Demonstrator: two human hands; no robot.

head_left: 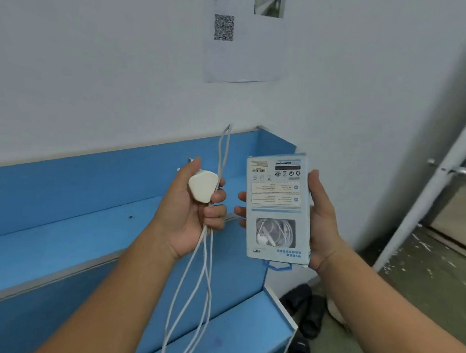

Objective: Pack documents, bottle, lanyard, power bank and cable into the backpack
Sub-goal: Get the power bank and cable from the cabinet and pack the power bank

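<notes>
My left hand (187, 214) grips a white charger plug (203, 185) together with its white cable (201, 279). The cable loops up past my fingers and hangs down in long loops below my wrist. My right hand (319, 223) holds a light blue earphone package (278, 207) upright and upside down. The thumb lies along the package's right edge and the fingertips show at its left edge. White earphones show through the package's clear window. No backpack, bottle, lanyard, power bank or documents are in view.
A blue stepped shelf unit (70, 234) stands against the white wall below my hands. A paper with a QR code (242, 33) hangs on the wall. Dark shoes (306, 316) lie on the floor at the right, beside a white door frame (429, 190).
</notes>
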